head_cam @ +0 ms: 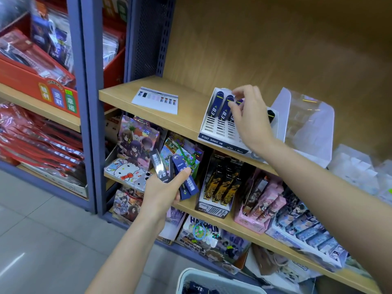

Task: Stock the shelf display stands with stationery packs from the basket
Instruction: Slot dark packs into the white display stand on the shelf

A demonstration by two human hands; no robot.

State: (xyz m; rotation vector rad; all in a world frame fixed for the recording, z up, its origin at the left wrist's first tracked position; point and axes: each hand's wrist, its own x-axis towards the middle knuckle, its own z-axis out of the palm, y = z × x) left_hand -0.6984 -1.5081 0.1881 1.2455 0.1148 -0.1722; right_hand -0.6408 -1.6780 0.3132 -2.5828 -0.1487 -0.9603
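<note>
A white slotted display stand sits on the upper wooden shelf. Two dark blue packs stand in its back row. My right hand reaches over the stand and pinches a third blue pack beside them, mostly hidden by my fingers. Lower down, my left hand grips a fanned bunch of the same blue packs, in front of the middle shelf. The pale basket shows at the bottom edge, with dark blue packs inside.
A printed layout sheet lies on the upper shelf to the left. A clear empty stand is right of the white one. Boxed card and pen displays crowd the lower shelves. A blue upright post separates red goods at left.
</note>
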